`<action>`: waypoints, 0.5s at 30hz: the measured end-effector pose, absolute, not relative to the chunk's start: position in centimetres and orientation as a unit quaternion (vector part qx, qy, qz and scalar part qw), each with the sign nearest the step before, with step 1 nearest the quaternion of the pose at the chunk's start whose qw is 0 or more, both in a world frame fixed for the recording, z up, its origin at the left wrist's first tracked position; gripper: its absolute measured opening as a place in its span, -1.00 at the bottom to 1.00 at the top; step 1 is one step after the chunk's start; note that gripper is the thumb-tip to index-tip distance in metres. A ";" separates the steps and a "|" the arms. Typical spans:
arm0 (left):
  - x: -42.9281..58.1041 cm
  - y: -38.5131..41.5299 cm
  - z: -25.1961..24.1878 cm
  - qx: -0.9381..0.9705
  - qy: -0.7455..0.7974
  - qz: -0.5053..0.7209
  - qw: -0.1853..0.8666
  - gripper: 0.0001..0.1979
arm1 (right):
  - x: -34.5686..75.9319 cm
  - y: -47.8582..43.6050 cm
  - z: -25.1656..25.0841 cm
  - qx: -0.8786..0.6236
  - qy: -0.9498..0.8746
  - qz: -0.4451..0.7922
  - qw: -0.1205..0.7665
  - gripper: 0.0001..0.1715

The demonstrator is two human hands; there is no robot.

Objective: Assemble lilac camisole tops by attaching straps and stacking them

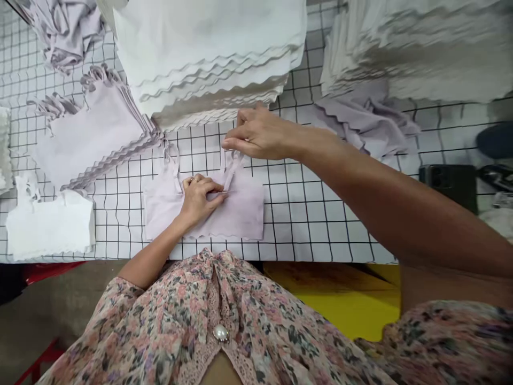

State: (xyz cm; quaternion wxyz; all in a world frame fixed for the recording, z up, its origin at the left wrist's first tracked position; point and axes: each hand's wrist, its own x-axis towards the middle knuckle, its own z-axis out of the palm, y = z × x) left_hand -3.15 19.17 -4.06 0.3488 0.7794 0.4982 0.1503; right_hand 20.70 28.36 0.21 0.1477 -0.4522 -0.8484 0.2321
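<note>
A pale lilac bralette (244, 214) lies flat on the checked cloth in front of me, its wavy hem towards my body. My left hand (202, 199) rests on its upper middle, thumb and fingertips pinched on the neckline fabric. Above it, my right hand (250, 133) grips the top of the right strap (232, 160) between thumb and fingers and holds it up, stretched away from me. The left strap (172, 160) lies loose on the cloth.
Stacks of white garment pieces (216, 32) and more white pieces (441, 59) stand at the back. Folded lilac bralettes (96, 133) and a white bralette (50, 224) lie left. To the right are crumpled lilac fabric (372, 117) and a dark phone (451, 184).
</note>
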 end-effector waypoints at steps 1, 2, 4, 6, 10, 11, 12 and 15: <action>-3.2 19.2 -4.1 0.780 0.503 0.148 0.342 -0.94 | 20.6 29.0 0.8 -0.447 -0.865 0.198 0.113 -0.28; -3.1 19.2 -4.0 0.781 0.506 0.145 0.337 -0.95 | 20.5 29.4 1.3 -0.441 -0.878 0.166 0.079 -0.23; -3.1 19.2 -4.0 0.782 0.509 0.140 0.332 -0.95 | 20.4 30.0 1.8 -0.439 -0.890 0.114 0.040 -0.18; -3.0 19.2 -4.0 0.782 0.509 0.142 0.330 -0.96 | 20.3 30.2 1.6 -0.439 -0.894 0.083 0.037 -0.17; -2.9 19.0 -4.1 0.781 0.514 0.149 0.321 -0.96 | 20.2 30.1 0.2 -0.441 -0.893 0.052 0.068 -0.26; -2.9 19.0 -4.2 0.781 0.517 0.151 0.317 -0.96 | 20.2 30.0 -0.2 -0.442 -0.893 0.048 0.069 -0.31; -2.9 19.0 -4.3 0.781 0.519 0.154 0.311 -0.97 | 20.1 29.8 -0.6 -0.445 -0.892 0.047 0.069 -0.36; -2.8 19.1 -4.5 0.784 0.521 0.164 0.295 -0.96 | 20.4 29.3 -1.7 -0.462 -0.881 0.071 0.076 -0.41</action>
